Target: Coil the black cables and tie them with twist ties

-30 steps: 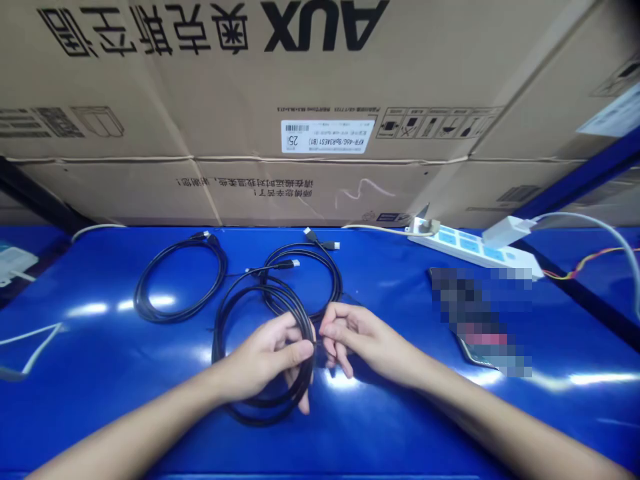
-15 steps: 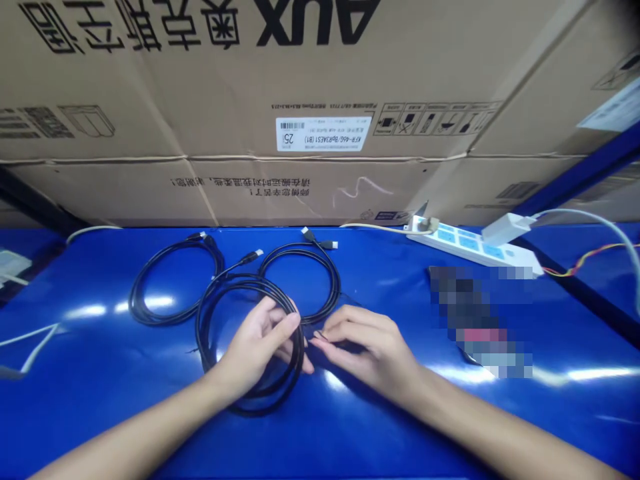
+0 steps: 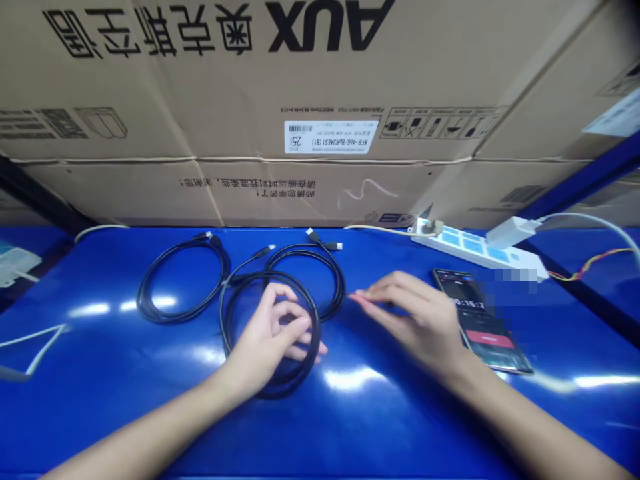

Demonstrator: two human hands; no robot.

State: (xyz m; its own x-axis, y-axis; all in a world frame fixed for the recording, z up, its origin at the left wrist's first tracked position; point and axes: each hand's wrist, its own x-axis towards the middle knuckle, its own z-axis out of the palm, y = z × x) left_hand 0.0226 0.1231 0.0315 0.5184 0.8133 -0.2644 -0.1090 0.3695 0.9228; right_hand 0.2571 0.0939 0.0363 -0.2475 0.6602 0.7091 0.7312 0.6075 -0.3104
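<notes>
My left hand is wrapped round the right side of a coiled black USB cable, thumb inside the loop and fingertips showing past its outer edge. One plug of this coil points up and right. To the right, my right hand is raised with thumb and fingers pinched together. Whatever lies between those fingertips is too small to make out. Behind the held coil lies another coiled black cable with two plugs at its top. A third black coil rests on the blue surface at the left.
A phone with a timer on its screen lies by my right forearm. Behind it a white power strip holds a white adapter. A large cardboard box stands along the back of the blue table. White cords lie at left.
My right hand has moved up and right, away from the coil, still pinched. My left hand and its coil have shifted slightly right in the view. The phone's screen now shows.
</notes>
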